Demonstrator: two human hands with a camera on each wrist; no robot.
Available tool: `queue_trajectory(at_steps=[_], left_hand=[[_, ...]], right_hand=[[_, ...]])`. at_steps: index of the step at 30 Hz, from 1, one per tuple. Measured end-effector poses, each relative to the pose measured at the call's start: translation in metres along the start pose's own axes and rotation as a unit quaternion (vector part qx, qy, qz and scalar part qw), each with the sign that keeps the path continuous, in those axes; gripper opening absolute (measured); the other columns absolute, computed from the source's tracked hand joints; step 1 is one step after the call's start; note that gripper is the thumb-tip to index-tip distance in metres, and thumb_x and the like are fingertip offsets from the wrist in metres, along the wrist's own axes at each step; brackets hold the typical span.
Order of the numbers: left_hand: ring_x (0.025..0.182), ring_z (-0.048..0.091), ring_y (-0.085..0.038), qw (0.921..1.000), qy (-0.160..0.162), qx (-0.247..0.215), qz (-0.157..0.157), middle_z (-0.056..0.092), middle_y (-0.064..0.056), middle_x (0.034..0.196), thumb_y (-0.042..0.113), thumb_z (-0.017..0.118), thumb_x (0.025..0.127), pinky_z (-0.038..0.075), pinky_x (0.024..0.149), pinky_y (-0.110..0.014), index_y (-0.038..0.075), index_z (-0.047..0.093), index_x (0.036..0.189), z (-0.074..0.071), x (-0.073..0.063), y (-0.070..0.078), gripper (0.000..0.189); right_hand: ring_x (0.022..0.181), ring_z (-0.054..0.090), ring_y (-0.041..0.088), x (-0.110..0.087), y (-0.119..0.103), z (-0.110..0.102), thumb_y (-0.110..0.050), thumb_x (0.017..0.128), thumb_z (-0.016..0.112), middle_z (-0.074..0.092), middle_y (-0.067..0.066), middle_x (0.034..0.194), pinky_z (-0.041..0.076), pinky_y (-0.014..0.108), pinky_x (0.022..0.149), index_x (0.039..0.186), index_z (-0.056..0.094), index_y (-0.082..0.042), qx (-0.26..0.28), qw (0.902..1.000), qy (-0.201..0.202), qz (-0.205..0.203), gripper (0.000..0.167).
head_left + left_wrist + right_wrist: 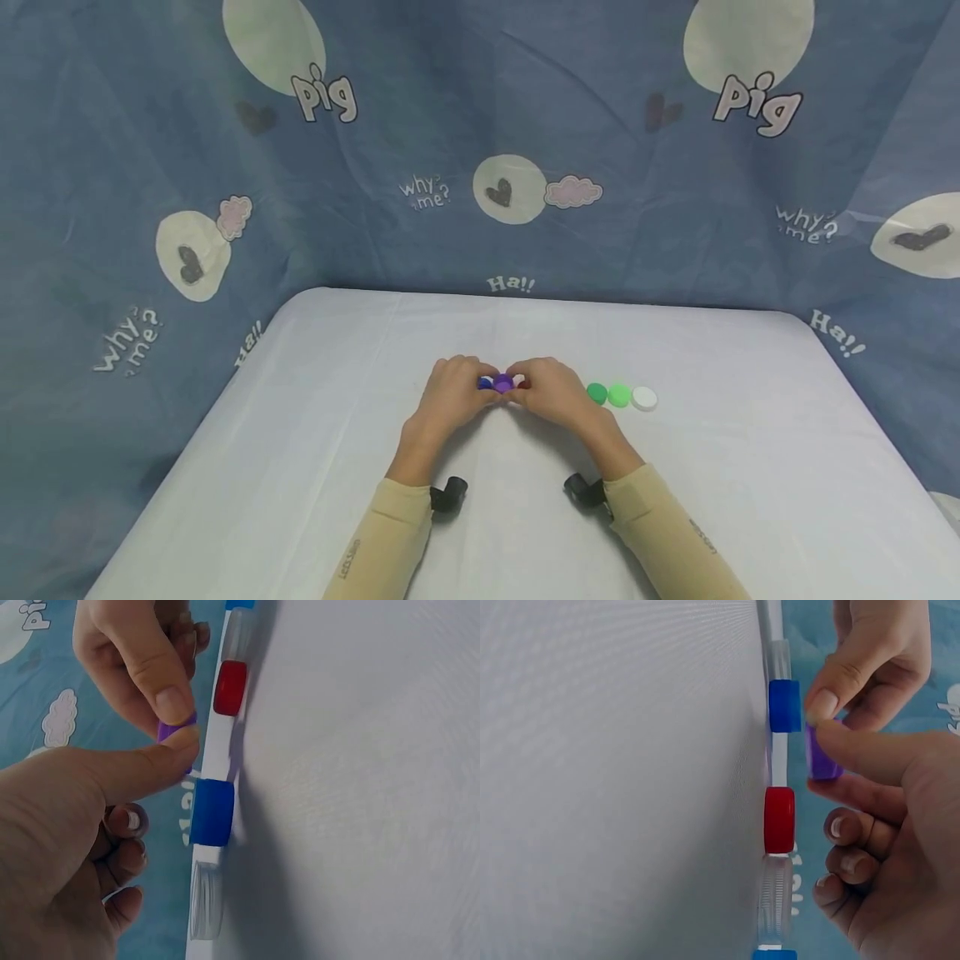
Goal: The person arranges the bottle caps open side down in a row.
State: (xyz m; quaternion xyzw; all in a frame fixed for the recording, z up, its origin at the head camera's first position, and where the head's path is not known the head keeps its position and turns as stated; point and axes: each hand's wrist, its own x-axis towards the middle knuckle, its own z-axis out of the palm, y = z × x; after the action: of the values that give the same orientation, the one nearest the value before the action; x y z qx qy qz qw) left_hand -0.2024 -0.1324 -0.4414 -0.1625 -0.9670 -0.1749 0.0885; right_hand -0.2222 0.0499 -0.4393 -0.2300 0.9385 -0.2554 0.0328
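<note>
Both hands meet over the middle of the table and hold a purple bottle cap (503, 383) between them. My left hand (453, 392) pinches one side of it with thumb and fingers. From the other side, my right hand (551, 390) pinches it, the two thumb tips close together in the wrist views. It is held just above a row of caps on the cloth. Under the gap stand a blue cap (214, 812) on the left and a red cap (780, 820) on the right. A clear cap (206, 904) stands beyond the blue one, another clear cap (775, 900) beyond the red.
Right of my right hand lie a dark green cap (597, 393), a light green cap (619, 395) and a white cap (644, 398). A white cloth (360, 467) covers the table. Behind it hangs a blue printed curtain (390, 100).
</note>
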Motion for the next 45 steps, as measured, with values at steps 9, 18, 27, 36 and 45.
queue_trajectory(at_steps=[9, 18, 27, 36, 45], left_hand=[[0.078, 0.060, -0.017, 0.9995, 0.018, 0.019, 0.016, 0.073, 0.002, 0.087, 0.039, 0.084, 0.076, 0.042, 0.074, -0.036, 0.024, 0.079, 0.104, 0.0015, 0.0007, -0.0026, 0.032], [0.077, 0.061, -0.020, 0.9963, 0.052, 0.050, 0.047, 0.071, -0.001, 0.081, 0.024, 0.083, 0.080, 0.044, 0.074, -0.036, 0.021, 0.080, 0.103, -0.0006, 0.0030, 0.0003, 0.024], [0.075, 0.060, -0.020, 0.9964, 0.062, 0.014, 0.056, 0.072, -0.004, 0.080, 0.022, 0.082, 0.080, 0.047, 0.075, -0.037, 0.017, 0.080, 0.101, -0.0011, 0.0011, 0.0006, 0.022], [0.086, 0.067, -0.023, 0.9980, 0.050, -0.038, -0.001, 0.076, -0.004, 0.088, 0.027, 0.083, 0.079, 0.052, 0.083, -0.037, 0.014, 0.081, 0.098, 0.0010, -0.0009, -0.0018, 0.023], [0.092, 0.068, -0.022, 0.9969, 0.025, -0.067, -0.032, 0.076, -0.004, 0.093, 0.029, 0.082, 0.081, 0.052, 0.087, -0.037, 0.015, 0.081, 0.099, 0.0002, -0.0010, -0.0004, 0.023]], right_hand=[[0.062, 0.054, 0.012, -0.0002, 0.0028, 0.0008, -0.034, 0.086, 0.072, 0.066, -0.005, 0.074, 0.042, 0.029, 0.059, 0.103, 0.074, -0.017, 0.026, 0.9996, 0.009, 0.005, 0.024], [0.064, 0.056, 0.013, -0.0005, 0.0059, -0.0014, -0.045, 0.090, 0.067, 0.067, -0.005, 0.074, 0.044, 0.029, 0.059, 0.094, 0.075, -0.020, 0.076, 0.9965, 0.003, 0.034, 0.026], [0.070, 0.057, 0.014, -0.0014, 0.0068, -0.0035, -0.050, 0.092, 0.063, 0.069, -0.004, 0.077, 0.045, 0.030, 0.063, 0.094, 0.076, -0.018, 0.104, 0.9937, -0.012, 0.040, 0.035], [0.054, 0.049, 0.011, -0.0013, 0.0021, -0.0048, -0.041, 0.090, 0.070, 0.059, -0.006, 0.061, 0.038, 0.028, 0.053, 0.105, 0.077, -0.018, 0.037, 0.9986, 0.031, 0.020, 0.028], [0.058, 0.047, 0.012, -0.0023, -0.0001, -0.0074, -0.029, 0.088, 0.073, 0.056, -0.003, 0.068, 0.036, 0.027, 0.054, 0.103, 0.078, -0.016, 0.006, 0.9988, 0.048, 0.008, 0.020]])
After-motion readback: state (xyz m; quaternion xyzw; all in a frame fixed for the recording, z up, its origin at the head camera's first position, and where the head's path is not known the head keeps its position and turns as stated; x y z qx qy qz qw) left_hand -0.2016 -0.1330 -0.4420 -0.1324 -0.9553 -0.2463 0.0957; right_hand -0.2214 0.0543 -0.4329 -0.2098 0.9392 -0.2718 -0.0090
